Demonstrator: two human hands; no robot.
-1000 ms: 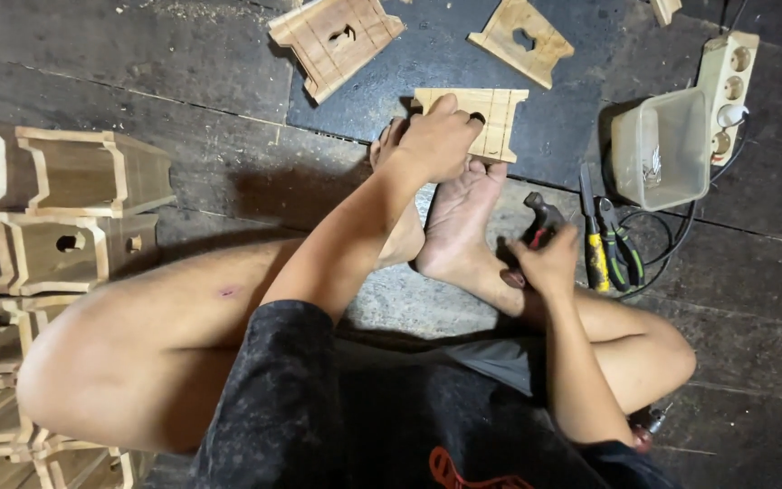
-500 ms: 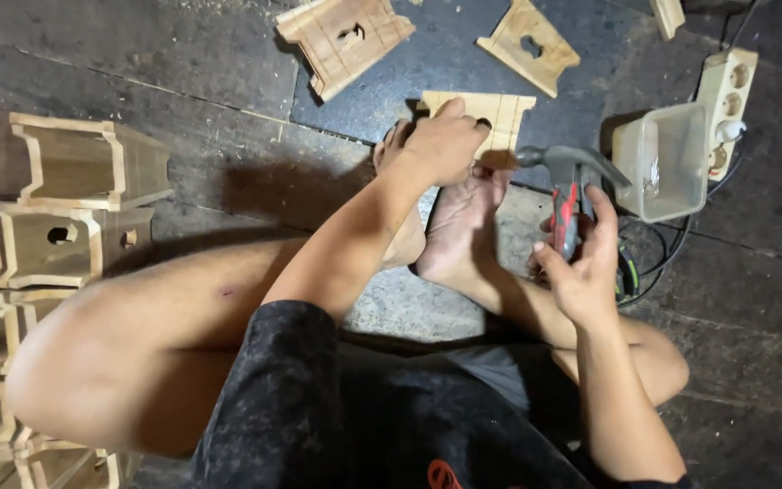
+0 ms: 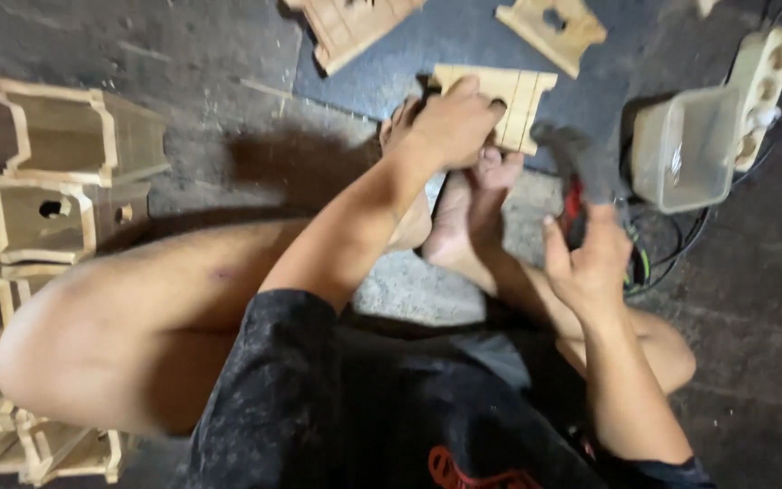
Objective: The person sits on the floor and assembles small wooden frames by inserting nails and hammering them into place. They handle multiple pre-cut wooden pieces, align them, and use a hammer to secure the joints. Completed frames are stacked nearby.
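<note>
Closest to me, my right hand (image 3: 590,263) is raised above my folded leg, fingers loosely curled around the red-and-black handle of a hammer (image 3: 581,167). The grip sits low on the handle so the blurred dark head swings out ahead, over the workpiece. I judge it a swinging hold rather than a carrying one.

Just beyond, my left hand (image 3: 454,127) is closed down over the near edge of a small wooden panel (image 3: 509,100), fingers bent and pressing on its top. My bare feet (image 3: 472,208) are tucked right under that hand and touch the panel's near side. I take it the feet and hand together pin the piece so it cannot skid on the floor. Whether the fingers also pinch a nail I cannot tell.

To my left, stacked wooden boxes (image 3: 56,172) sit in rows, well apart from the work, as if parked out of the swing.

To the right, a clear plastic tub (image 3: 685,149) stands near the hammer, within easy reach, beside a pale power strip (image 3: 767,81) with cables trailing.

Farthest off, two more cut wooden pieces (image 3: 549,27) lie on the dark mat (image 3: 463,41).
</note>
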